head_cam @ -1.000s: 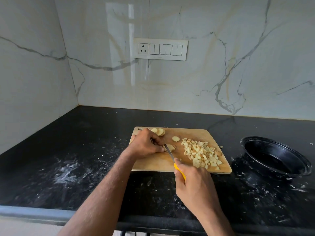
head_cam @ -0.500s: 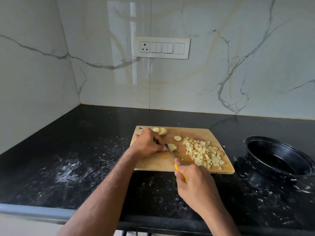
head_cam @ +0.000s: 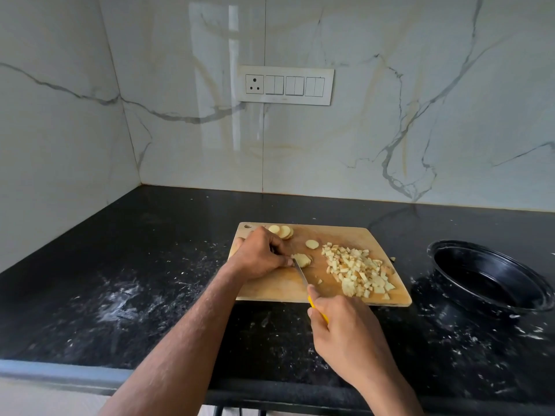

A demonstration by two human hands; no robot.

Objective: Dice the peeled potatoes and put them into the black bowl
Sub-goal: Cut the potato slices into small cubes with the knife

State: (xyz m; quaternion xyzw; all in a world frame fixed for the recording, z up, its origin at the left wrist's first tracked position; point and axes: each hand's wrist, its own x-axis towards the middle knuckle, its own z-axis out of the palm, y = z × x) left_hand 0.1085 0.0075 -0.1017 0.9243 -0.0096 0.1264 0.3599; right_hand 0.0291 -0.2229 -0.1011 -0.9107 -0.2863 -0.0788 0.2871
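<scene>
Glossy white marble-look wall tiles [head_cam: 390, 130] with grey veining meet in a corner at the left. A white switch panel [head_cam: 286, 85] sits on the back wall above a black speckled countertop [head_cam: 150, 265], and light reflects off the tiles.

My left hand [head_cam: 260, 254] sits at the centre of the frame, fingers curled down and pinching a potato slice [head_cam: 302, 260]. My right hand [head_cam: 345, 331], lower and right of centre, grips the knife [head_cam: 301, 273], both forearms rising from the bottom edge.
</scene>
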